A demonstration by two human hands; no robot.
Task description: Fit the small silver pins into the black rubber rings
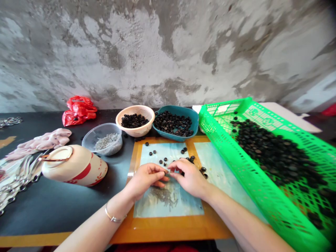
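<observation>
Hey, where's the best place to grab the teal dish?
Pinch the near rim of the teal dish from the front, thumb under its lip. That edge is bare and faces you, while the green crate crowds its right side.

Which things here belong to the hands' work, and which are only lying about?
Work: left hand, right hand, small metal piece, black beads, loose pins, clear tub, cream bowl, teal bowl, green plastic crate.
Lying about: red plastic bag, pink cloth, tipped ceramic jar.
</observation>
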